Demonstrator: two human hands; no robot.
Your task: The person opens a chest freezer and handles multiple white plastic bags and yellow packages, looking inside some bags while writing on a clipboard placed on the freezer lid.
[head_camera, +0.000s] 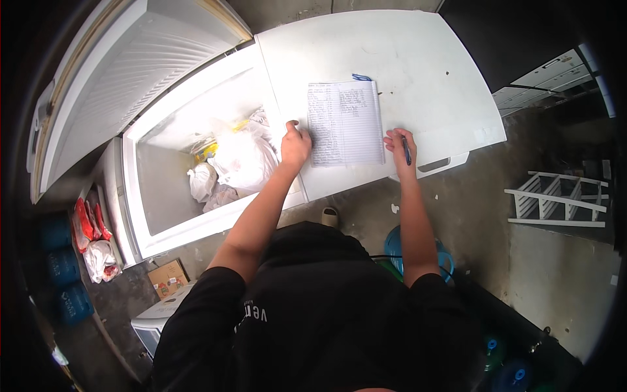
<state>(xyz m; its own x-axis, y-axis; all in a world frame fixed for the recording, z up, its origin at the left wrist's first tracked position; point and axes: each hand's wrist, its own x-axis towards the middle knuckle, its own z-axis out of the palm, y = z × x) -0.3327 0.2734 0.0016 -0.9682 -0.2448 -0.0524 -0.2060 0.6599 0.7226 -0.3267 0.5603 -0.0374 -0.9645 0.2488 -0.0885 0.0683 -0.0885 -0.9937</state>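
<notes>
An open lined notebook (360, 132) with handwriting on its pages lies on the white closed lid (416, 54) of a chest freezer. My left hand (296, 143) rests just left of the notebook, near the lid's seam, and appears to hold nothing. My right hand (404, 142) is right of the notebook with a dark pen (406, 151) in it. The pen lies along the palm, pointing away from the page. Beyond my left forearm, the freezer's open compartment (166, 191) holds white plastic bags (247, 159) and some yellow packaging (206, 153).
A raised freezer lid (142, 63) stands at the upper left. On the floor are a white slatted rack (556, 201) at right, a blue bucket (393, 241) by my right arm and a cardboard box (168, 278) at lower left. Red and white packages (100, 259) sit at far left.
</notes>
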